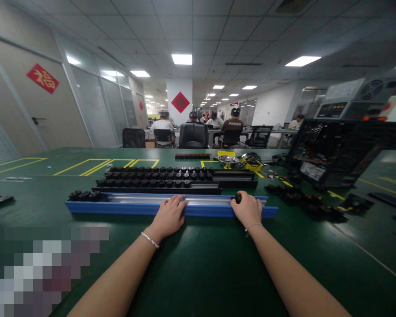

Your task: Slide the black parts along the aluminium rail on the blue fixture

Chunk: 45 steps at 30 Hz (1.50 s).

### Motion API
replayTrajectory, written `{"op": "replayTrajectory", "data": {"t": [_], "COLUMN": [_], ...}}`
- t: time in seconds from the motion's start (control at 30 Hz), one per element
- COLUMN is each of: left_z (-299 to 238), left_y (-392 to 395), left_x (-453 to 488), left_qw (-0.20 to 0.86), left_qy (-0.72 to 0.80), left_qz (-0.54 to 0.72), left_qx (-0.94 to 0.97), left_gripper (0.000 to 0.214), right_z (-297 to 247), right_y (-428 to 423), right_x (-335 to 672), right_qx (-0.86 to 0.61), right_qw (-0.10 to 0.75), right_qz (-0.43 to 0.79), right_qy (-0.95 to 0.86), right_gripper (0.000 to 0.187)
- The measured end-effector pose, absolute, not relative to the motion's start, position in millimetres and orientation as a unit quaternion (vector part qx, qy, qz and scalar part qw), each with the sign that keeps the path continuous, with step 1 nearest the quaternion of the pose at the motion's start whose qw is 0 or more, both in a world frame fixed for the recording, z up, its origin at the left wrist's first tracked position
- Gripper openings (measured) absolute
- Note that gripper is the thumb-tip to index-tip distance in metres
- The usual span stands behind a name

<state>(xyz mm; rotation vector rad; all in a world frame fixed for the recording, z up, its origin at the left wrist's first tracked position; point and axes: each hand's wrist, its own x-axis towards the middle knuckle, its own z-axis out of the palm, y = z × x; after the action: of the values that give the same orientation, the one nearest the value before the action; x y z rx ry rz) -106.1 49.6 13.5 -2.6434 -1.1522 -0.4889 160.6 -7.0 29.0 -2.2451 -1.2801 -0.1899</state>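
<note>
A long blue rail [119, 209] with a silvery channel lies crosswise on the green table in front of me. Several small black knob-like parts [85, 196] sit in its left end. My left hand [170, 214] grips the rail near its middle, fingers over the channel and thumb at the front side. Toward the rail's right end, my right hand [250, 208] pinches a small black part [238, 199] at the channel; the fingers hide much of it. Behind the blue rail lie black rails [198, 191] carrying rows of similar black parts [148, 175].
At right stands an opened computer case [323, 154], with loose black parts [312, 204] before it. A metal bowl [229, 160] and a yellow container [252, 164] stand at the back. Yellow tape marks the table [66, 185]. Several people sit farther off.
</note>
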Motion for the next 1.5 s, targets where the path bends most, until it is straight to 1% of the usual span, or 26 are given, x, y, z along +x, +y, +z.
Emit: {"op": "replayTrajectory", "data": {"t": [0.6,0.93,1.5], "left_z": [14.1,16.2,14.6], "left_y": [49.1,47.9,48.9], "left_x": [-106.1,-105.7,-105.9], "left_qw": [0.112,0.094,0.102], "left_qy": [-0.388,-0.396,-0.392], "left_qz": [-0.169,-0.16,-0.166], "left_qx": [-0.899,-0.899,-0.899], "left_gripper": [0.046,0.046,0.046], "right_z": [26.5,30.0,29.5], "right_y": [-10.4,-12.9,-12.7], "right_x": [174.0,177.8,181.6], "right_qx": [-0.832,-0.837,-0.841], "right_qw": [0.268,0.255,0.247], "right_qz": [-0.084,-0.073,-0.08], "right_qy": [-0.479,-0.478,-0.475], "right_gripper": [0.031,0.032,0.03]}}
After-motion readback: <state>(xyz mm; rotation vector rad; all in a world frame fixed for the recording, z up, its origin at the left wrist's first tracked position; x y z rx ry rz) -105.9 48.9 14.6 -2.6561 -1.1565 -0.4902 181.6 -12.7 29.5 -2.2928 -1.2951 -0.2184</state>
